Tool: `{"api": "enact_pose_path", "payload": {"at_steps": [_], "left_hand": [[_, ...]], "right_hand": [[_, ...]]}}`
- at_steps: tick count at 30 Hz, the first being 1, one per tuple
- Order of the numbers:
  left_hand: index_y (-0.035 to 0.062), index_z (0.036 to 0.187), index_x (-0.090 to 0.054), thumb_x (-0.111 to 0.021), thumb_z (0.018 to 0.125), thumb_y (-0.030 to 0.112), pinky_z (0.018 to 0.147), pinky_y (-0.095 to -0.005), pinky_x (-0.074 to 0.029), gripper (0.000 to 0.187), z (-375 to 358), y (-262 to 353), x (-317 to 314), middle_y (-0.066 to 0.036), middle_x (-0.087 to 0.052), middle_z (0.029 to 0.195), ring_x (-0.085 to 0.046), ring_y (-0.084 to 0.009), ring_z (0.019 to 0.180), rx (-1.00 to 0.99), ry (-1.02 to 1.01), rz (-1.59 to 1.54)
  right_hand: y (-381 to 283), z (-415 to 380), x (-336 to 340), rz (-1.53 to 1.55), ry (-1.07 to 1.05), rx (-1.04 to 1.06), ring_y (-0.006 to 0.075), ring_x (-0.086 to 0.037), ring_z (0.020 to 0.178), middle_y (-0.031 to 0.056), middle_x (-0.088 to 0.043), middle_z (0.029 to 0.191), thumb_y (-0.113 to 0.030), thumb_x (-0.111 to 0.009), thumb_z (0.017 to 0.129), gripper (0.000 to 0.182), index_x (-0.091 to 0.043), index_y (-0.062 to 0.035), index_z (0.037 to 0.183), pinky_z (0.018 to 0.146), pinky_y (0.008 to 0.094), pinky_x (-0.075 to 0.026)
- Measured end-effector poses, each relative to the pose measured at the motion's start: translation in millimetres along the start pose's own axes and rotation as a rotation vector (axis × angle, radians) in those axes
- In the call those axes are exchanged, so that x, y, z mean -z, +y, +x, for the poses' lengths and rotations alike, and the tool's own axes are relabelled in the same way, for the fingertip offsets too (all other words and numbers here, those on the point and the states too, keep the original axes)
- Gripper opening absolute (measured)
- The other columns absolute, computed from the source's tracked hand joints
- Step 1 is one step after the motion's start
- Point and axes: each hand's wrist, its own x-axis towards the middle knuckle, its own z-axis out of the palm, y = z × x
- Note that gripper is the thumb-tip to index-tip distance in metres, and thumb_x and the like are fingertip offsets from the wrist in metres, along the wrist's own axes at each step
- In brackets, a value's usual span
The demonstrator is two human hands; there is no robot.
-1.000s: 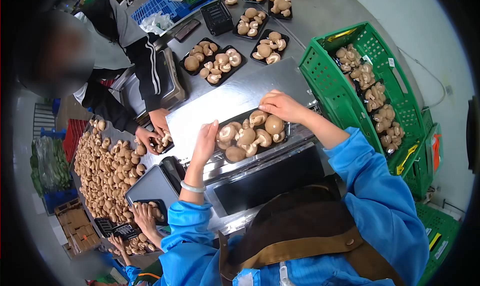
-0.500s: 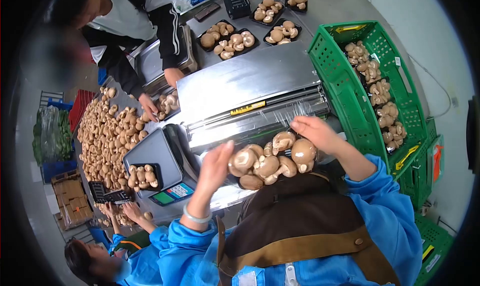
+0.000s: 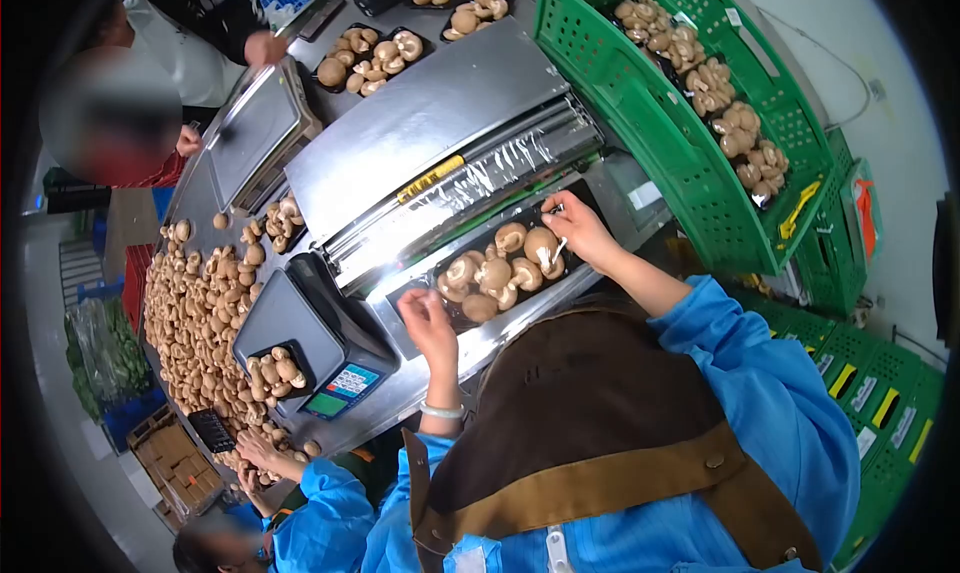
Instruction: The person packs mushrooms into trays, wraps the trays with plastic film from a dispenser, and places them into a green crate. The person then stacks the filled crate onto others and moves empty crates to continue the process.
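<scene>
A black tray of brown mushrooms [image 3: 497, 273] lies in front of me at the wrapping machine, with shiny clear film about it. My right hand [image 3: 582, 235] is at the tray's far right end, thumb and finger pinched on the plastic film there. At the opposite end, my left hand [image 3: 428, 325] is beside the tray with fingers curled together; what they hold, if anything, is too blurred to make out. Just beyond the tray, the machine's film roll [image 3: 490, 178] carries wrinkled clear film.
Left of the machine stands a digital scale [image 3: 280, 328] bearing a small mushroom tray [image 3: 273, 373]. Loose mushrooms [image 3: 200, 323] are heaped farther left. A green crate [image 3: 640, 123] holds packed trays at right. Two co-workers are across and to the left; one's hands [image 3: 260, 453] are at the heap.
The mushroom tray has gone from up against my body to flat at the machine. Both hands have moved with it and stay at its ends. The view has shifted; the co-worker opposite has drawn back.
</scene>
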Motion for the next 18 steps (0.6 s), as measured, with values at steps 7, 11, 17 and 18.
{"api": "enact_pose_path", "payload": {"at_steps": [7,11,17,18], "left_hand": [[0.0049,0.102,-0.048,-0.059,0.092,0.006,0.054,-0.0237,-0.038,0.015,20.3,15.7,32.8,-0.001,-0.049,0.074,-0.044,-0.0077,0.06,-0.314,-0.042,0.336],[0.0093,0.114,-0.056,-0.059,0.082,0.003,0.058,-0.0373,-0.05,0.033,39.0,-10.2,-9.2,-0.011,-0.062,0.081,-0.062,-0.0306,0.065,-0.803,-0.218,0.975],[0.0144,0.127,-0.052,-0.058,0.08,0.002,0.059,-0.0379,-0.05,0.049,31.2,20.5,-87.4,-0.01,-0.064,0.084,-0.063,-0.0301,0.07,-0.793,-0.612,0.72],[0.0149,0.128,-0.05,-0.056,0.084,0.002,0.062,-0.035,-0.05,0.046,23.4,17.3,-88.8,-0.008,-0.062,0.083,-0.063,-0.0253,0.069,-0.477,-0.694,0.653]], "right_hand": [[-60.8,-97.5,39.6,0.103,0.357,0.064,0.0011,-0.028,0.044,-0.0062,-0.035,0.059,-0.008,-0.054,0.094,0.012,-0.047,-0.0112,0.103,0.038,0.0196,-0.019],[51.5,-87.3,91.8,-0.705,0.74,0.446,0.0173,-0.046,0.04,0.0035,-0.049,0.056,-0.01,-0.052,0.094,0.011,-0.048,-0.0097,0.105,0.038,0.0339,-0.035],[166.2,-82.2,37.8,0.817,0.469,-0.196,0.0178,-0.056,0.099,0.0122,-0.059,0.11,-0.015,-0.04,0.096,0.036,-0.046,-0.0038,0.129,0.069,0.0398,-0.049],[165.2,-92.2,29.9,1.035,0.331,-0.247,0.0181,-0.057,0.099,0.0124,-0.059,0.109,-0.015,-0.043,0.094,0.036,-0.047,-0.0031,0.128,0.07,0.039,-0.049]]}}
